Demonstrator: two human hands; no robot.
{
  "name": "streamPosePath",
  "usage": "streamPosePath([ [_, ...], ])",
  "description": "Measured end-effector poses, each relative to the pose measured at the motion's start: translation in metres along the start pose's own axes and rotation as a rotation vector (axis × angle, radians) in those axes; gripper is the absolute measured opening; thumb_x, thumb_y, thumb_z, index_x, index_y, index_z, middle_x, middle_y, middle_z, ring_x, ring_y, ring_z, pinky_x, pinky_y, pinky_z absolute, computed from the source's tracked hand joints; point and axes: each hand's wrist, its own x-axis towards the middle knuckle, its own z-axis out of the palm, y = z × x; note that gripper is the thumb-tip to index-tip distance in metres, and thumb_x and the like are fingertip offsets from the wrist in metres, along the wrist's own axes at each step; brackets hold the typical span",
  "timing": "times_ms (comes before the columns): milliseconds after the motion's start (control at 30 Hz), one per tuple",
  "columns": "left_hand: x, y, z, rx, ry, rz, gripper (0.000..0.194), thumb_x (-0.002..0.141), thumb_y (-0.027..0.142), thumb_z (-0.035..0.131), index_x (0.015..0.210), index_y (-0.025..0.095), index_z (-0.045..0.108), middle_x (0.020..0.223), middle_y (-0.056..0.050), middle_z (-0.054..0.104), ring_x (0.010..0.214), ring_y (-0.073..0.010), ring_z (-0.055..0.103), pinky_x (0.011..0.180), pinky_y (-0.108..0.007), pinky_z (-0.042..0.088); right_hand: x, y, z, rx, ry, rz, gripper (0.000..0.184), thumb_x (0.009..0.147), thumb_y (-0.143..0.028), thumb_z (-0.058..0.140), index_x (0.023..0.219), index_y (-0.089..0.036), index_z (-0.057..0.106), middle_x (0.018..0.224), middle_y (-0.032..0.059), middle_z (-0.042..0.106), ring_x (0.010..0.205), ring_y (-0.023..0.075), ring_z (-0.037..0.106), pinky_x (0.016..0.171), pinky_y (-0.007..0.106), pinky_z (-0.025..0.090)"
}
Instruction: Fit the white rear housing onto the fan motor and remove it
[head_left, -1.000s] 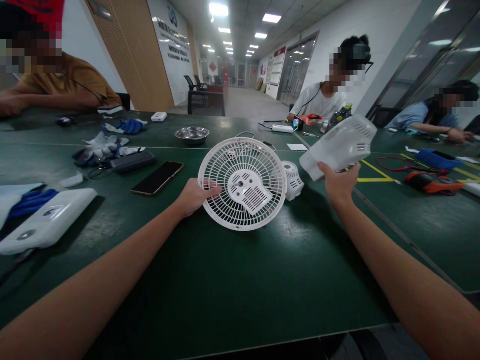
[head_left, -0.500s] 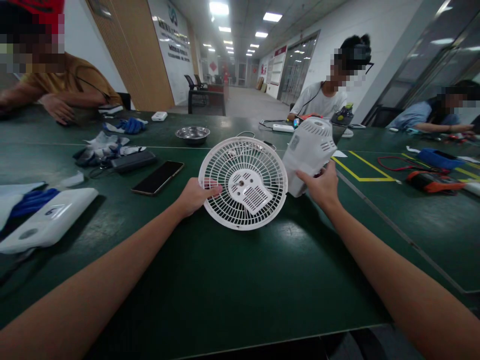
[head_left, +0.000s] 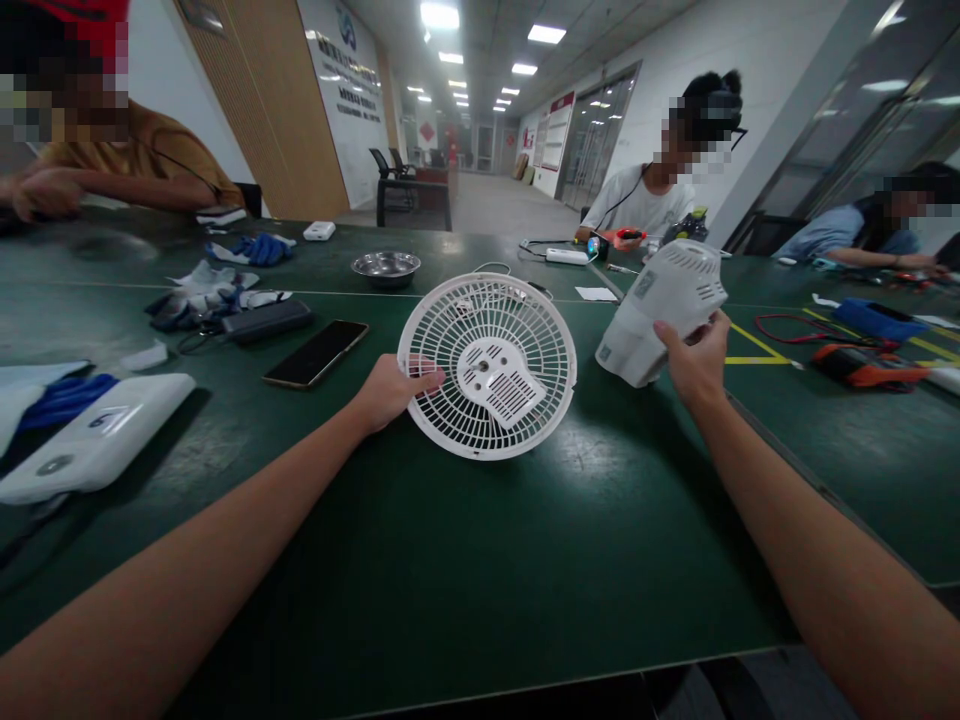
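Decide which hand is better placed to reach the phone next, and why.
Probably the left hand: it is nearer the phone, though it grips the grille. The right hand holds the white housing, farther off.

You had cool, modest light from rows of ceiling panels (head_left: 439,16), the nearest burned out to plain white. A pale glare lay on the dark green table (head_left: 450,560) below and right of the fan grille (head_left: 416,430), while the table's near side sank into dimness. A soft shadow edged the white device marked 6 (head_left: 127,425). The wide lens stretched your forearms (head_left: 247,505); the wall lettering (head_left: 358,100) blurred past reading.
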Motion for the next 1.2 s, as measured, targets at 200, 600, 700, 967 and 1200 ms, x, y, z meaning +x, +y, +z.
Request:
streamPosePath([
  [200,0.002,-0.004,-0.001,0.003,-0.002,-0.005,0.018,0.076,0.028,0.084,0.087,0.017,0.076,0.083,-0.007,0.076,0.076,-0.0221,0.072,0.073,-0.039,0.060,0.005,-0.001,-0.002,-0.009,0.085,-0.092,0.066,0.075,-0.045,0.075,0.129,-0.018,0.050,0.130,0.0176,0.063,0.113,0.0287,0.065,0.098,0.047,0.051],
  [600,0.004,-0.007,-0.002,0.021,-0.008,0.007,0.020,0.075,0.030,0.084,0.087,0.017,0.075,0.081,-0.005,0.074,0.074,-0.0200,0.071,0.074,-0.038,0.059,0.008,-0.001,-0.005,-0.012,0.058,-0.232,0.067,0.078,-0.034,0.072,0.137,-0.023,0.040,0.141,0.0170,0.054,0.127,0.0272,0.055,0.104,0.048,0.044],
  [700,0.003,-0.005,-0.003,0.031,-0.012,-0.003,0.020,0.075,0.030,0.084,0.088,0.017,0.074,0.082,-0.004,0.074,0.076,-0.0199,0.071,0.076,-0.038,0.059,0.003,-0.014,-0.007,-0.051,0.132,-0.299,0.073,0.075,-0.033,0.075,0.139,-0.024,0.040,0.141,0.0149,0.053,0.127,0.0276,0.054,0.104,0.048,0.043],
  [967,0.003,-0.005,-0.004,0.091,-0.025,0.027,0.020,0.078,0.036,0.082,0.087,0.020,0.075,0.082,-0.005,0.075,0.075,-0.0230,0.071,0.074,-0.042,0.059,-0.046,-0.062,0.026,0.114,-0.136,-0.125,0.072,0.069,-0.046,0.077,0.130,-0.021,0.050,0.124,0.0111,0.066,0.101,0.0262,0.067,0.083,0.041,0.054],
  [1200,0.004,-0.006,-0.003,0.029,-0.001,0.033,0.013,0.075,0.026,0.083,0.084,0.019,0.077,0.080,-0.008,0.074,0.071,-0.0223,0.070,0.069,-0.039,0.057,-0.083,-0.062,0.053,-0.198,-0.533,0.033,0.072,0.070,-0.058,0.078,0.124,-0.015,0.056,0.117,0.0161,0.071,0.095,0.0283,0.068,0.090,0.047,0.054],
])
